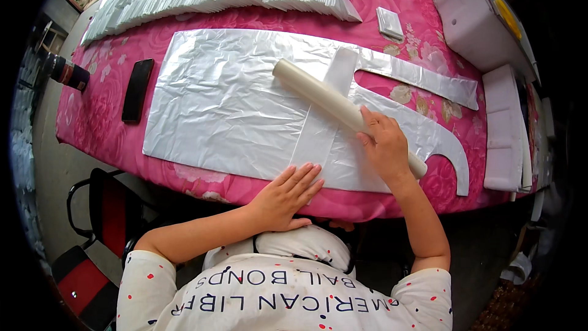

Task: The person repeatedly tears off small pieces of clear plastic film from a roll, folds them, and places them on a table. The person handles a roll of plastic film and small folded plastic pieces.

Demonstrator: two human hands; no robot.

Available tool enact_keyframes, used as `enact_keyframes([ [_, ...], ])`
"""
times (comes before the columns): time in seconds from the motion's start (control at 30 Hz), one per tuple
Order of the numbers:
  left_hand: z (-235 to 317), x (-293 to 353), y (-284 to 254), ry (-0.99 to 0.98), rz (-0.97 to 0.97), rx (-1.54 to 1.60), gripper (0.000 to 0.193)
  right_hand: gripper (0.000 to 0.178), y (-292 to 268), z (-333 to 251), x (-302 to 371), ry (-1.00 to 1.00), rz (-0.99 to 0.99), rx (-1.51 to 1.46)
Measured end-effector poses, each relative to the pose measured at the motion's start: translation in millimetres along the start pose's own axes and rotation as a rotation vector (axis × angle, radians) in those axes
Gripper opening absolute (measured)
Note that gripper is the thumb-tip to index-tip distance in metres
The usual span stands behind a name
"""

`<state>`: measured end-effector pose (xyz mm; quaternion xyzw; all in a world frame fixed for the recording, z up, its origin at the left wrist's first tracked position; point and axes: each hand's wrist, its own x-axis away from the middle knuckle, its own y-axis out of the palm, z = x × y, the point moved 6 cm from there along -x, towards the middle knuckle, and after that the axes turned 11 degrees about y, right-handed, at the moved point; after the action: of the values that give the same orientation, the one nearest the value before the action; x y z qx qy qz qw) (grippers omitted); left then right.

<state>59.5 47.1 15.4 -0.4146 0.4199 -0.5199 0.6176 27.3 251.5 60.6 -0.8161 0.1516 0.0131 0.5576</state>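
The pale tube [321,98] is held aslant over the silvery plastic sheet [220,98], clasped toward its lower end between fingers and thumb of the right hand [387,145], while the sheet's near edge is pressed by the left hand [289,195], its fingers slightly spread, presumably so that slipping is prevented. Spread across the pink tablecloth [113,141], apparently to be kept flat, the sheet is shiny and creased, with 2 strap-like arms (and a smoother band [340,68] crossing it).
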Motion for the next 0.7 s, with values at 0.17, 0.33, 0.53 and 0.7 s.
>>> enact_keyframes([
  [0.17, -8.2, -0.9, -13.0, 0.183, -0.007, 0.135, 0.078, 0.05, -26.2, 73.0, -11.7, 0.204, 0.193, 0.117],
  [0.33, -19.3, -9.5, -22.6, 0.224, -0.041, 0.106, 0.08, 0.05, -29.0, 29.3, 13.4, 0.083, 0.018, -0.121],
  [0.53, 10.3, -13.3, 0.6, 0.146, -0.033, -0.077, 0.067, 0.051, -3.3, -40.7, 41.6, -0.227, -0.197, -0.159],
  [0.7, 19.6, -10.1, 13.2, 0.103, 0.053, -0.202, 0.051, 0.05, 7.2, -45.7, 13.9, -0.249, -0.118, -0.157],
])
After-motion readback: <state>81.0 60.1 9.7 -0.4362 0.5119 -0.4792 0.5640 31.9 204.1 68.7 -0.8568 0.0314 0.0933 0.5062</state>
